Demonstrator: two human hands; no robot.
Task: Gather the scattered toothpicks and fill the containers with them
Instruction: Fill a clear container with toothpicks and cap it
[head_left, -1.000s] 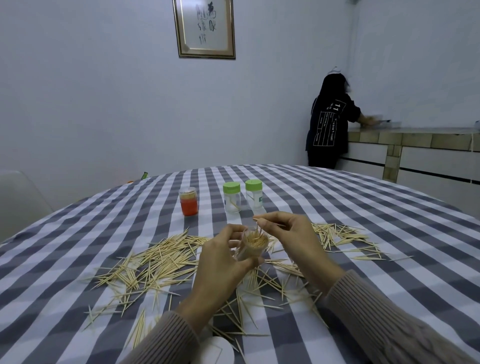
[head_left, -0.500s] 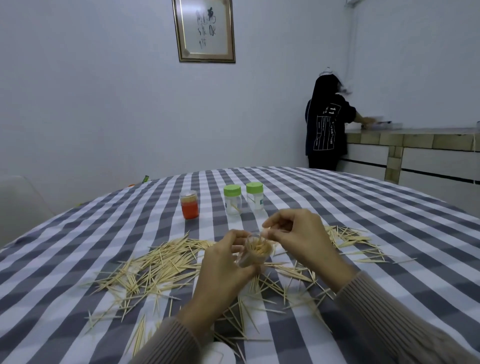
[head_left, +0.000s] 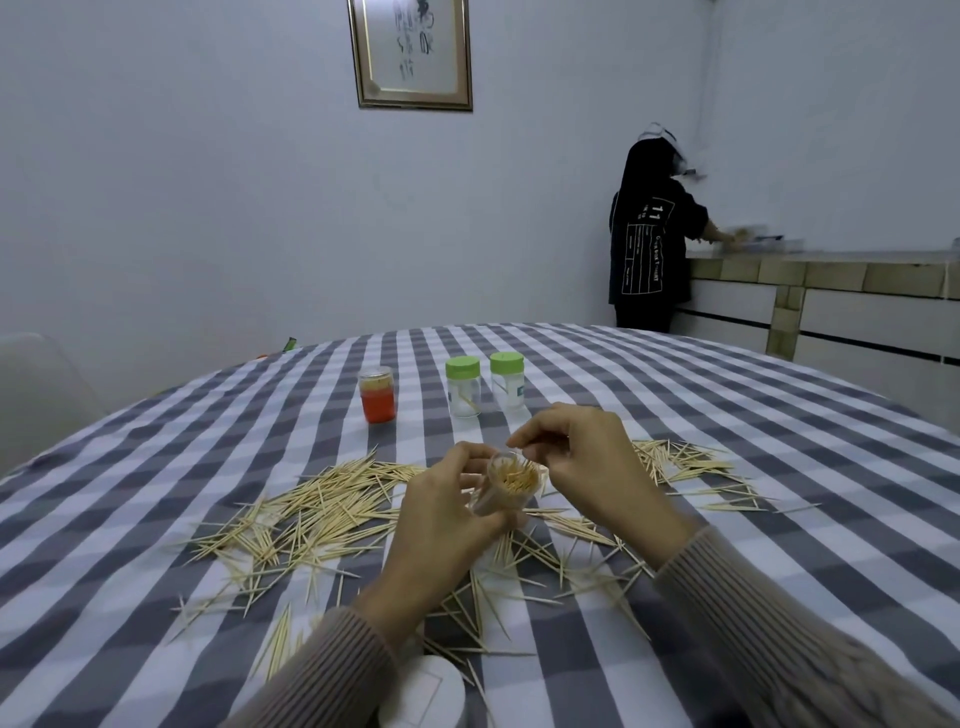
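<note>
My left hand (head_left: 441, 525) grips a small clear container (head_left: 511, 484) packed with toothpicks, tilted with its mouth toward me above the table. Just right of its rim, my right hand (head_left: 587, 467) has curled fingers that pinch a toothpick at the container's mouth. Loose toothpicks (head_left: 322, 504) lie scattered over the checked tablecloth to the left, under my hands and to the right (head_left: 685, 462). Farther back stand two clear jars with green lids (head_left: 463, 387) (head_left: 508, 382) and an orange-filled jar (head_left: 377, 394).
The round table has a grey and white checked cloth (head_left: 727, 426). A white lid or cup (head_left: 423, 693) sits at the near edge between my sleeves. A person in black (head_left: 652, 244) stands at a tiled counter (head_left: 831, 275) at the back right. A pale chair (head_left: 36, 384) is at the left.
The view shifted slightly. My right hand moved down closer to the container's mouth, and the container tilted more toward me in my left hand.
</note>
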